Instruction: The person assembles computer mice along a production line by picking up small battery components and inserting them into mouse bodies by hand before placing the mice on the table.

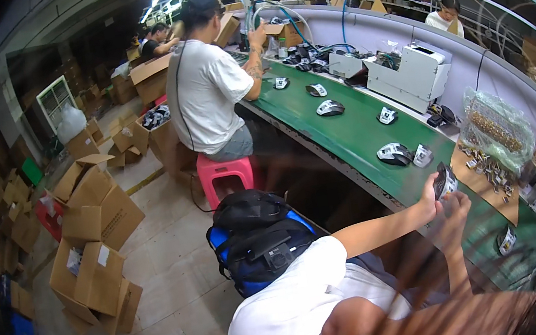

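Observation:
My left hand (429, 197) grips a black and pale-grey computer mouse (447, 181), tilted up above the green conveyor belt (359, 127). Close below it, my right hand (454, 214) has its fingers bent and pressed together at the mouse's lower end. What those fingers pinch, if anything, is too small to tell. Just beyond my hands, a mouse with a dark side (394, 155) lies on the belt, with a pale mouse shell (423, 155) beside it. Another pale mouse part (507, 240) rests on the belt nearer to me, on the right.
Small metal parts (487, 171) lie on brown cardboard (471, 180) beside a clear bag of brass-coloured pieces (494, 127). A white machine housing (409, 77) stands along the belt's far side. A co-worker (208, 93) sits farther up the line; a black-and-blue backpack (261, 238) is between us.

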